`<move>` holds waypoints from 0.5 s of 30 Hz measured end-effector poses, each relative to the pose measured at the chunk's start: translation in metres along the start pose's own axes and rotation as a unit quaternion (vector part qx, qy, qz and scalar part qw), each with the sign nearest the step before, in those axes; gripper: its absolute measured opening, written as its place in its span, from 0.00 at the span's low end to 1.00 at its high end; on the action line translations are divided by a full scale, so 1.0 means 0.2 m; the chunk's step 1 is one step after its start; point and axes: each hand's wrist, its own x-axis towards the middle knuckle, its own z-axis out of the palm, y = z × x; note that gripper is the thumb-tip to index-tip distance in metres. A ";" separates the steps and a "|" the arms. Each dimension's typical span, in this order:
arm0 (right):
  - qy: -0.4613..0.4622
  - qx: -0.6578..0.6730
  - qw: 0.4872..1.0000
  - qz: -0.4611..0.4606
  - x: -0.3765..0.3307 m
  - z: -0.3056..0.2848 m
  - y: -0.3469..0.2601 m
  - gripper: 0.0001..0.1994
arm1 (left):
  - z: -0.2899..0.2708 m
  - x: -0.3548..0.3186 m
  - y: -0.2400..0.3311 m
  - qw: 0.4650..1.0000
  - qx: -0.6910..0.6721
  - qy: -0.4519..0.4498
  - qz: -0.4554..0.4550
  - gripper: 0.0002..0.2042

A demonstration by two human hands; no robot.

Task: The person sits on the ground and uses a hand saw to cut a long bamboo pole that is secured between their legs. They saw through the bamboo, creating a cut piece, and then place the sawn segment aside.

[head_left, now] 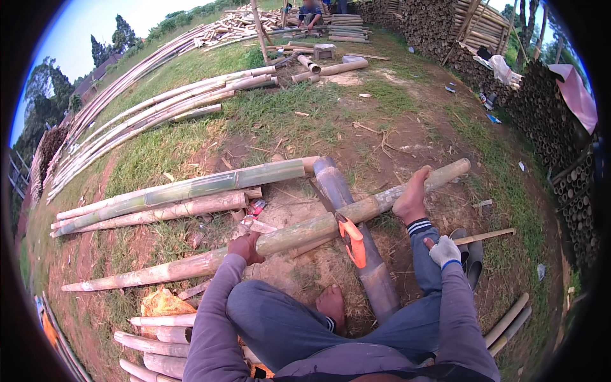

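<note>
On pole [298,235], left hand [247,247] clasped, partly hidden; right hand [445,252] clutches stick [487,236], end covered.

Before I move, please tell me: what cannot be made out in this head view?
All in the head view:
1) Thin stick: its inner end is hidden at the gloved right hand; whether it is held, I cannot tell.
2) Dark footwear: partly hidden by the right hand and sleeve.
3) Lower-left bamboo pieces: partly covered by the left sleeve, lowest cut by the bottom edge.
4) Distant person: finger positions too small.
</note>
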 end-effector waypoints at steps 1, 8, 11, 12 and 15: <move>-0.001 -0.003 1.000 0.004 -0.02 -0.02 -0.03 0.40 | 0.00 -0.01 -0.01 1.000 -0.002 -0.003 -0.001 0.45; 0.042 0.016 0.999 0.002 -0.03 0.01 -0.01 0.39 | 0.03 0.00 -0.03 1.000 -0.016 0.022 0.006 0.45; 0.038 0.014 0.999 0.009 -0.04 0.01 -0.01 0.39 | 0.00 -0.01 0.00 1.000 -0.004 0.004 -0.005 0.46; 0.036 0.014 0.999 0.011 -0.05 0.00 -0.01 0.39 | 0.00 -0.01 0.00 1.000 0.000 -0.013 -0.011 0.48; 0.041 0.013 0.999 0.009 -0.03 0.02 -0.01 0.39 | 0.01 0.00 -0.01 1.000 -0.009 -0.001 -0.008 0.47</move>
